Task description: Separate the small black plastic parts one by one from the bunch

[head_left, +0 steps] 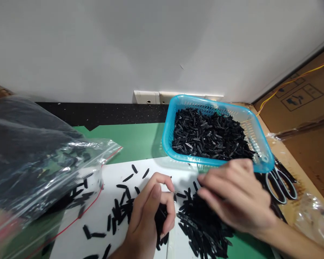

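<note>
My left hand (pixel 151 212) is closed over the white paper, its fingers curled round. Small black plastic pieces (pixel 161 219) show in the hollow of its fingers. My right hand (pixel 234 198) is bent over a dense pile of narrow black pieces (pixel 199 226); motion smears its fingers, and whether it holds a piece cannot be made out. Loose black pieces (pixel 121 208) lie scattered left of my left hand. Behind my right hand stands a blue plastic basket (pixel 166 140) heaped with similar black pieces (pixel 207 135).
On the left lies a large clear zip bag (pixel 56 169) with a red seal line and dark pieces in it. Scissors (pixel 280 185) lie to the right, near crumpled clear plastic (pixel 313 212). A cardboard box (pixel 299 104) and a wall (pixel 110 50) bound the green-topped surface (pixel 135 138).
</note>
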A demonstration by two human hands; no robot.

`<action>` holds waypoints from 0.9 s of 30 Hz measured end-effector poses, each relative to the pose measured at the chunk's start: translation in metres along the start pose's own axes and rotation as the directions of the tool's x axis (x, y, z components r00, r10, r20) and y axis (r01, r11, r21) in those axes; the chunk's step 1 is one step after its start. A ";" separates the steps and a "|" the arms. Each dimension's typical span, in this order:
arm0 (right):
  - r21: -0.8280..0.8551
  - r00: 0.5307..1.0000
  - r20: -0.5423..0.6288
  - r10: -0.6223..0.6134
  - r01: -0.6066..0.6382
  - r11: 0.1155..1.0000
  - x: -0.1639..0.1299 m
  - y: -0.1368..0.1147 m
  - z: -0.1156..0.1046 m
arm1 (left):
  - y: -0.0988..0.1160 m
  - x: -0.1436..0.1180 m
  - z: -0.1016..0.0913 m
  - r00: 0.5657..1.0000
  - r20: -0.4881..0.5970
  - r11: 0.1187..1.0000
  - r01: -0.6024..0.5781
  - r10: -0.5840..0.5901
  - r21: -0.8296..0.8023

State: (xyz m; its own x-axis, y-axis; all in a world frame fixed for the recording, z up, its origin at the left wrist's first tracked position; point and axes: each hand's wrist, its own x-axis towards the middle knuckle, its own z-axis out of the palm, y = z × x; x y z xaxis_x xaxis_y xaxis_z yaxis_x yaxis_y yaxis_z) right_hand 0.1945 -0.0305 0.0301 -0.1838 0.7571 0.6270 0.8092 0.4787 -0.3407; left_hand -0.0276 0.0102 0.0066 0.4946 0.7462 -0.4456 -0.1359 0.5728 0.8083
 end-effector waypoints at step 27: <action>0.073 0.911 0.096 -0.401 0.396 0.915 -0.056 -0.044 0.064 | -0.007 -0.005 0.002 0.993 -0.081 0.991 -0.073 0.082 0.108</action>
State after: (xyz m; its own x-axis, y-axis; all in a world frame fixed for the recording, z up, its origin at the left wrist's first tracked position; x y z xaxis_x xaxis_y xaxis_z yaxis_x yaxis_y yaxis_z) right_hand 0.1334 -0.0657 -0.0343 -0.5456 0.5400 0.6409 0.6272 0.7703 -0.1150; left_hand -0.0275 0.0022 0.0036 0.4105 0.8157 -0.4076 -0.0779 0.4767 0.8756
